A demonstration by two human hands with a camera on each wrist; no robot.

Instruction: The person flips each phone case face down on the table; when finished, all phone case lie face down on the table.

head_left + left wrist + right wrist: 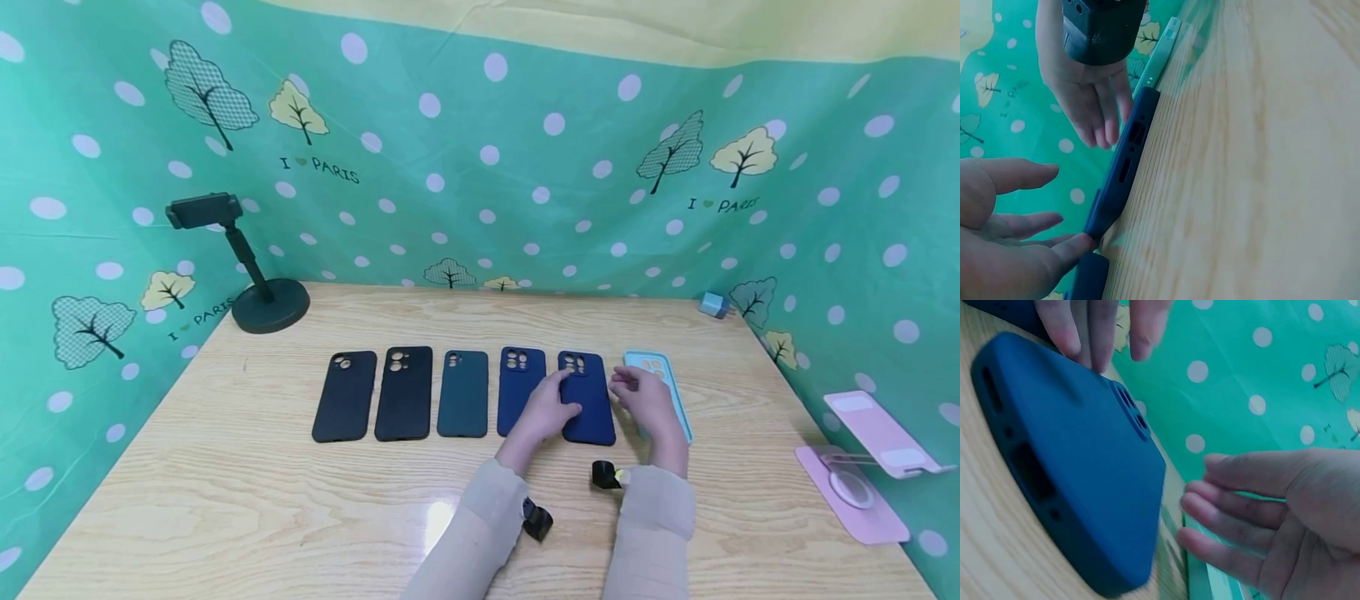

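A dark blue phone case [592, 423] with a camera cutout lies back up on the table, between the two hands. My left hand [543, 408] is at its left side, fingertips right at the edge and thumb lifted apart from the fingers; the left wrist view shows the fingers of this hand [1010, 250] loosely spread. On the other side my right hand [651, 402] hovers with relaxed fingers, partly covering a light blue case [643, 358]. In the right wrist view nothing sits between the thumb and fingers of that hand [1272, 512].
To the left, in a row, lie another blue case [517, 392], a dark teal case [463, 396] and two black cases [405, 396]. A black phone stand [272, 305] stands back left, a blue charger plug [714, 305] back right, a pink stand [855, 492] at the right edge.
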